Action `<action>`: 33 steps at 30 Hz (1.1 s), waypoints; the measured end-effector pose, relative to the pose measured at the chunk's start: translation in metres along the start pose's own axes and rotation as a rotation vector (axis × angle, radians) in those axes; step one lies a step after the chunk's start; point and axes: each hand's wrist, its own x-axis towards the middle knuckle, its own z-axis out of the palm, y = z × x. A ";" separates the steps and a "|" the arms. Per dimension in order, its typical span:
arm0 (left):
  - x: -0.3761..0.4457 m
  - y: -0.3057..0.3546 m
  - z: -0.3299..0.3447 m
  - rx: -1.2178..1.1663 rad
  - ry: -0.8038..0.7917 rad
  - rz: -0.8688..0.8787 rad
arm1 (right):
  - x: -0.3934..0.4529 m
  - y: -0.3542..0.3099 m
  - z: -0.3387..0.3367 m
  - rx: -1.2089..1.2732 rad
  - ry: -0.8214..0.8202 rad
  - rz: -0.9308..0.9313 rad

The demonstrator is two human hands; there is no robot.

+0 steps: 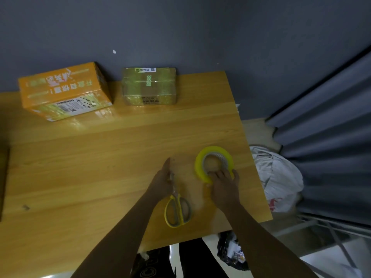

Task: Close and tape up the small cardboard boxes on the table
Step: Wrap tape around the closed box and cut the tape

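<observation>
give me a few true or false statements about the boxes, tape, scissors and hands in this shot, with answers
1. The right hand grips the near rim of the yellow tape roll. True.
2. The scissors stand on top of the orange box. False: they lie flat on the table, handles toward the person, and the box is at the far left edge.
3. The left hand rests by the blade end of the scissors. True.
4. The brown box has its flaps open. False: it is closed and already wrapped in tape.
5. The tape roll sits between the two boxes. False: it lies near the table's right edge, well apart from both.
</observation>
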 end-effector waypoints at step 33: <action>0.031 0.026 0.028 0.361 0.137 0.216 | 0.000 0.003 0.012 0.152 0.096 0.022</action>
